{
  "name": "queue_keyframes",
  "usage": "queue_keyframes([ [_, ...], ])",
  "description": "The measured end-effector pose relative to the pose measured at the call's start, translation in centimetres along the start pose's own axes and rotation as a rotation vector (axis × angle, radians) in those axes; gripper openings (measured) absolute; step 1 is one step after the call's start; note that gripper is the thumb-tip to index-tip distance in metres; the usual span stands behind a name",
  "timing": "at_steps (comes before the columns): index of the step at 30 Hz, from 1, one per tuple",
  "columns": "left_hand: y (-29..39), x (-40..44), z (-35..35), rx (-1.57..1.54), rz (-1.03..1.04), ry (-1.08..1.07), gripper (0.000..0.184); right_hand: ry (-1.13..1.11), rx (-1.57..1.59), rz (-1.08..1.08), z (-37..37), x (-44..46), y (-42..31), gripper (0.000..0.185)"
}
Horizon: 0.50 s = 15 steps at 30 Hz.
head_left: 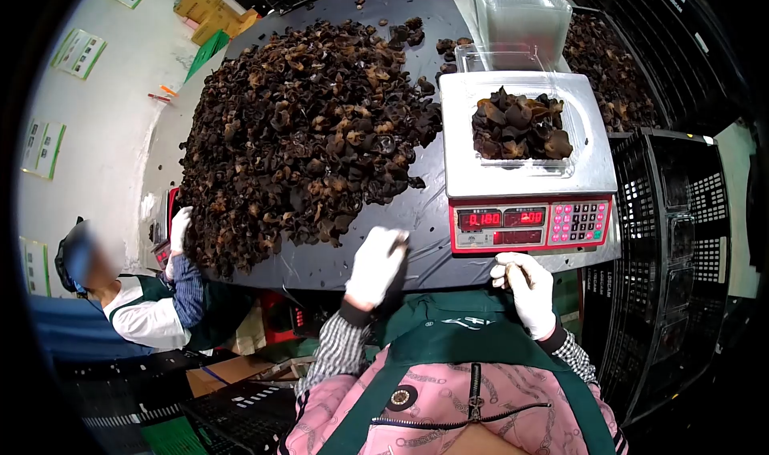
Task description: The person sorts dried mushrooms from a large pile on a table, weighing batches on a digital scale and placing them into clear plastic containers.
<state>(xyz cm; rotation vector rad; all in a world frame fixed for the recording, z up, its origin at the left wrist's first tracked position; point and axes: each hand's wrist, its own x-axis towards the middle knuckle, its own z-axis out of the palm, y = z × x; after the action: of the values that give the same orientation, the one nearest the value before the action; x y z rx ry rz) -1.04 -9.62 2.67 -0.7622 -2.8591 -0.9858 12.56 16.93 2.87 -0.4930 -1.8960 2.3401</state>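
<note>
My left hand [378, 268], in a white glove, is over the front part of the table, between the heap of dark brown wood ear mushrooms [308, 134] and the scale. Its fingers are bunched together, and whatever may be inside them is hidden. My right hand [526, 293], also gloved, is at the table edge just below the scale's front panel. Thumb and fingertips are pinched; I cannot make out anything between them. On the steel pan of the red digital scale [529, 224] rests an open clear plastic box [525, 169] holding wood ear mushrooms [521, 125]. Red digits glow on the display.
Stacked clear plastic boxes [521, 18] stand behind the scale. More mushrooms [613, 74] lie in a container at the back right. Black crates [673, 255] line the right side. At the left, a co-worker's gloved hand [181, 229] is beside the heap, near another scale.
</note>
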Motion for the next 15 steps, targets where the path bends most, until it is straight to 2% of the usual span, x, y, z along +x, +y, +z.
queue_keyframes([
  [5, -2.7, -10.0, -6.9, 0.21, -0.268, -0.091, 0.021, -0.057, 0.017, 0.033, 0.4, 0.6, 0.3, 0.022],
  [8, -6.6, -14.7, -8.3, 0.292, -0.461, -0.159, 0.028, -0.1, -0.006, 0.043, 0.8, 0.9, 0.1, 0.022],
  [10, -7.9, -16.0, -8.8, 0.411, -0.546, -0.286, 0.033, -0.112, -0.011, 0.027, 1.0, 1.0, 0.0, 0.022],
  [11, -7.9, -16.1, -8.8, 0.524, -0.492, -0.301, 0.033, -0.105, -0.012, 0.022, 1.0, 1.0, 0.0, 0.022],
  [13, -7.3, -12.8, -8.5, 0.395, -0.362, -0.201, 0.03, -0.086, -0.018, 0.014, 0.8, 0.9, 0.0, 0.022],
  [15, -3.5, -6.9, -7.6, 0.306, -0.227, -0.061, 0.026, -0.066, 0.002, 0.012, 0.6, 0.7, 0.0, 0.022],
])
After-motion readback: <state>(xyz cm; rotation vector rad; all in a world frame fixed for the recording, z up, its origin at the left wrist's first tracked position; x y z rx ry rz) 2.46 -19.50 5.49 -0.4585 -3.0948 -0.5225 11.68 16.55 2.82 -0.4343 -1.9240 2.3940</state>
